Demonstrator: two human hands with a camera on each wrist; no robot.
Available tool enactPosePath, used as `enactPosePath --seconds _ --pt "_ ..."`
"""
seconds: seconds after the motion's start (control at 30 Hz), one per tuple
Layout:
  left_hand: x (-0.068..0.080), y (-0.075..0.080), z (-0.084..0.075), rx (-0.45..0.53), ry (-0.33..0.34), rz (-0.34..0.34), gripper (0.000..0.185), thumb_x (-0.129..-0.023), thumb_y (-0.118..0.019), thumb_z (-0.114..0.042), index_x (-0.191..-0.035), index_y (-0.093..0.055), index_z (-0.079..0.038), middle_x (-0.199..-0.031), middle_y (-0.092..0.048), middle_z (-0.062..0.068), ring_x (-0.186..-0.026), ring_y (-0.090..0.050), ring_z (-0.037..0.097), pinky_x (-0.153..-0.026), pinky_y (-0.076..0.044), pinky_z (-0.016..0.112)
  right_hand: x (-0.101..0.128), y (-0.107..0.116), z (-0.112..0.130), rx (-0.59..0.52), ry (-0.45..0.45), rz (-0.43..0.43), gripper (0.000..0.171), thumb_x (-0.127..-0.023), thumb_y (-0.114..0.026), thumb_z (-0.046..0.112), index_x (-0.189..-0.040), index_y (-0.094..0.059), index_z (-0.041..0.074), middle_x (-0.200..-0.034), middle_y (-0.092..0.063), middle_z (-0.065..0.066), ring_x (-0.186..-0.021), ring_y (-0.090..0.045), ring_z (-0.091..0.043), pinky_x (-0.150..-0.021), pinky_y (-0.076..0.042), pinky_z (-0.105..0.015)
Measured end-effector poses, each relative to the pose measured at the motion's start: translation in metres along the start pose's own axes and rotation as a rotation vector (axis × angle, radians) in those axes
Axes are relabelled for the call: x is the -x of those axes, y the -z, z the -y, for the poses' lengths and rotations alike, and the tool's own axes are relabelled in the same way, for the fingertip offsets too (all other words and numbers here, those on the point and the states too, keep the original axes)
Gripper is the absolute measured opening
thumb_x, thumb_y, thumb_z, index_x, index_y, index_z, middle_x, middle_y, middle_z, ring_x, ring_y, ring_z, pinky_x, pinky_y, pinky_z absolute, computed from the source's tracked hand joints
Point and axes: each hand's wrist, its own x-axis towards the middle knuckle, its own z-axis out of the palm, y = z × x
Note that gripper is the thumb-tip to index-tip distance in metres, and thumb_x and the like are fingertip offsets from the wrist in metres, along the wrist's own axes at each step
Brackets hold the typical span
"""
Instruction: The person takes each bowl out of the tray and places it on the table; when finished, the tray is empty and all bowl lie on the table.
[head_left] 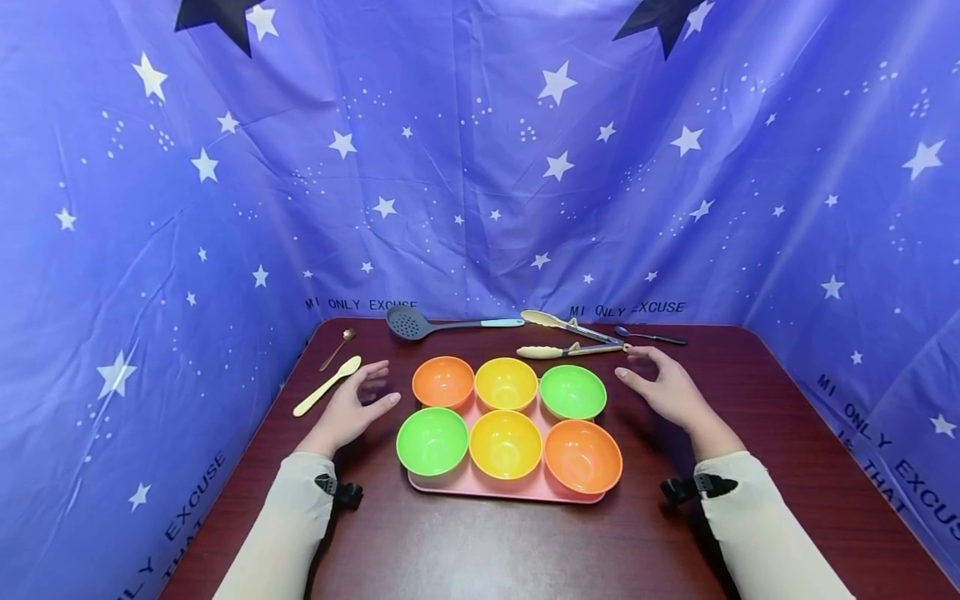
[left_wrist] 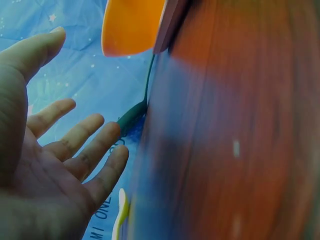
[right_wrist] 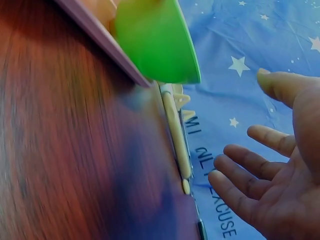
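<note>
A pink tray (head_left: pixel 480 487) on the dark red table (head_left: pixel 525 542) carries several bowls: orange (head_left: pixel 443 381), yellow (head_left: pixel 506 382) and green (head_left: pixel 572 391) at the back, green (head_left: pixel 432 440), yellow (head_left: pixel 506 443) and orange (head_left: pixel 582 455) in front. My left hand (head_left: pixel 358 402) hovers open just left of the tray, fingers spread, holding nothing. My right hand (head_left: pixel 660 385) hovers open to the right of the tray, near the cream tongs (head_left: pixel 572 350). The left wrist view shows spread fingers (left_wrist: pixel 80 145) and an orange bowl (left_wrist: pixel 131 25); the right wrist view shows open fingers (right_wrist: pixel 250 185) and a green bowl (right_wrist: pixel 157 42).
Behind the tray lie a dark slotted spoon (head_left: pixel 442 322) with a blue handle, a second pair of tongs (head_left: pixel 567 326) and a black spoon (head_left: pixel 649 336). At the left lie a cream spoon (head_left: pixel 327 385) and a small metal spoon (head_left: pixel 338 347). Blue star-print cloth (head_left: pixel 480 167) walls the table.
</note>
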Motion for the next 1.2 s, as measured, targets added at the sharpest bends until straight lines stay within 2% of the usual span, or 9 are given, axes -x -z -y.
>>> enactPosePath --seconds 0.13,0.23,0.33,0.43,0.57,0.73,0.93,1.2 --pt "-0.004 -0.006 0.001 0.037 -0.003 0.021 0.071 -0.094 -0.082 -0.033 -0.153 -0.049 -0.008 -0.146 -0.057 0.021 -0.13 -0.059 0.04 -0.107 -0.044 0.061 -0.003 -0.009 0.001 -0.062 0.011 0.008 0.061 -0.103 -0.069 0.04 -0.144 -0.055 -0.003 -0.143 -0.058 -0.025 -0.132 -0.054 -0.044 -0.107 -0.041 -0.063" --pt "-0.006 -0.01 -0.001 0.07 0.005 0.035 0.072 -0.093 -0.083 -0.032 -0.153 -0.05 -0.009 -0.145 -0.058 0.02 -0.128 -0.06 0.039 -0.106 -0.046 0.061 -0.004 -0.016 0.002 -0.143 -0.001 0.032 0.056 -0.104 -0.068 0.033 -0.144 -0.054 -0.005 -0.144 -0.056 -0.027 -0.123 -0.061 -0.043 -0.097 -0.053 -0.055" --pt "-0.006 -0.013 -0.001 0.101 0.011 0.048 0.071 -0.093 -0.083 -0.031 -0.153 -0.051 -0.011 -0.144 -0.059 0.02 -0.127 -0.061 0.037 -0.105 -0.047 0.06 -0.005 -0.024 0.003 -0.226 -0.03 0.061 0.056 -0.105 -0.067 0.028 -0.145 -0.051 -0.007 -0.142 -0.056 -0.03 -0.114 -0.066 -0.043 -0.085 -0.06 -0.048" --pt "-0.006 -0.017 0.0 0.118 0.018 0.065 0.07 -0.094 -0.082 -0.031 -0.153 -0.05 -0.011 -0.143 -0.059 0.018 -0.127 -0.061 0.036 -0.105 -0.047 0.06 -0.006 -0.029 0.004 -0.267 -0.05 0.081 0.055 -0.106 -0.066 0.027 -0.147 -0.05 -0.007 -0.14 -0.056 -0.031 -0.108 -0.07 -0.041 -0.082 -0.061 -0.044" --pt "-0.007 -0.022 0.001 0.132 0.022 0.081 0.069 -0.095 -0.081 -0.03 -0.153 -0.049 -0.009 -0.142 -0.061 0.016 -0.125 -0.063 0.035 -0.103 -0.049 0.058 -0.005 -0.032 0.005 -0.27 -0.085 0.103 0.053 -0.107 -0.064 0.027 -0.148 -0.051 -0.004 -0.141 -0.055 -0.031 -0.103 -0.073 -0.038 -0.08 -0.062 -0.042" --pt "-0.009 -0.028 0.002 0.133 0.012 0.099 0.067 -0.096 -0.08 -0.029 -0.153 -0.05 -0.009 -0.14 -0.064 0.012 -0.12 -0.065 0.032 -0.1 -0.051 0.054 -0.004 -0.036 0.004 -0.277 -0.118 0.133 0.051 -0.108 -0.061 0.025 -0.15 -0.049 -0.003 -0.144 -0.054 -0.031 -0.111 -0.07 -0.038 -0.082 -0.061 -0.041" --pt "-0.011 -0.03 0.003 0.129 0.008 0.099 0.063 -0.097 -0.079 -0.027 -0.152 -0.053 -0.013 -0.136 -0.067 0.009 -0.114 -0.067 0.029 -0.098 -0.053 0.049 -0.004 -0.04 0.005 -0.339 -0.104 0.164 0.051 -0.109 -0.059 0.02 -0.151 -0.046 -0.007 -0.149 -0.048 -0.034 -0.113 -0.068 -0.039 -0.082 -0.061 -0.042" --pt "-0.013 -0.034 0.005 0.147 -0.018 0.108 0.059 -0.098 -0.077 -0.024 -0.152 -0.054 -0.014 -0.129 -0.07 0.012 -0.109 -0.07 0.027 -0.094 -0.055 0.04 -0.005 -0.044 0.005 -0.421 -0.119 0.185 0.051 -0.111 -0.054 0.015 -0.154 -0.041 -0.008 -0.148 -0.047 -0.037 -0.116 -0.066 -0.037 -0.078 -0.062 -0.044"
